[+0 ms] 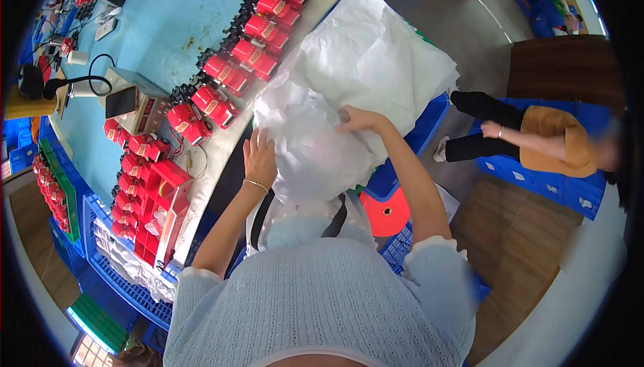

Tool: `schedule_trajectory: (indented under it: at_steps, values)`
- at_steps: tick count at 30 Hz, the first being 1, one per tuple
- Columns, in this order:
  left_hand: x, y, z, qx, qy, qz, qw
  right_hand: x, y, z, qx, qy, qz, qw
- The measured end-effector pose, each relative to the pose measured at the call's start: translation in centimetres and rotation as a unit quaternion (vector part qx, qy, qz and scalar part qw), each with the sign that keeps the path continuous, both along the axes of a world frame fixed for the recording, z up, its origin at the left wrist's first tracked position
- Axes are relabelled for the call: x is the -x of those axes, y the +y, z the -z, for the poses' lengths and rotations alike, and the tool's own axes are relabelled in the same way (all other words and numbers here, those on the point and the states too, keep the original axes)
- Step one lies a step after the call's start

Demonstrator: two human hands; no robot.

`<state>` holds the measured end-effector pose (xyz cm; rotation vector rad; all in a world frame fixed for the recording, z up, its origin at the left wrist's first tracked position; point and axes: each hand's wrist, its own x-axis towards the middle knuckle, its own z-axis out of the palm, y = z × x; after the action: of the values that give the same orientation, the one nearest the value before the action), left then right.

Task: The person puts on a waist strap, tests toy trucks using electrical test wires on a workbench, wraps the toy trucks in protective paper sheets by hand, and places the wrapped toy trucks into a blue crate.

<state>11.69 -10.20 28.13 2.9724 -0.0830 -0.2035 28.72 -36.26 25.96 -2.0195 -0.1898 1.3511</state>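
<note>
A crumpled white translucent plastic bag (318, 149) bulges in front of my body, with a faint pinkish tint showing through it. My left hand (259, 159) lies along its left side, fingers stretched out. On the opposite side, my right hand (361, 119) has its thumb and fingers closed on the thin plastic near the top. Beyond the bag, wrinkled white sheeting (365, 51) spreads over a blue crate (429, 123). What is inside the bag cannot be made out.
Rows of red toy vehicles (251, 56) line the blue-topped table (168, 25) on the left. A small device with a dark screen (136, 109) and a red compartment tray (154, 206) are there too. A red disc (387, 211) lies at right; another person (550, 139) is farther right.
</note>
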Motion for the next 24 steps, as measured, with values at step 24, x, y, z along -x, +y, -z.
schedule_trajectory:
  at_steps: [24]
  values:
    - [0.1,-3.4,-1.4,0.773,0.119,-0.236,0.578,7.6,6.3,-9.2,-0.182,-0.142,0.219,0.948]
